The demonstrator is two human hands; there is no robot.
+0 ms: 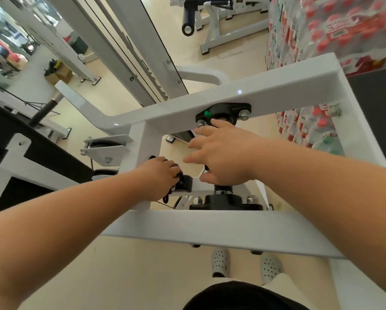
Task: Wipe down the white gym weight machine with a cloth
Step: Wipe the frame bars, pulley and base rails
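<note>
Cloth — dark, bunched in curled left hand, down inside the white machine frame, prob to reach inner bits; right hand spread open, holding nothing — steadying, imo.

Bright even light, glare on the white frame, blurred, bowed edges.

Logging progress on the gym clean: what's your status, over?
Left hand grips what looks like a dark cloth, inside the white frame. Right hand open, fingers spread over the black shaft. Bolted black brackets crowd the gap.
</note>
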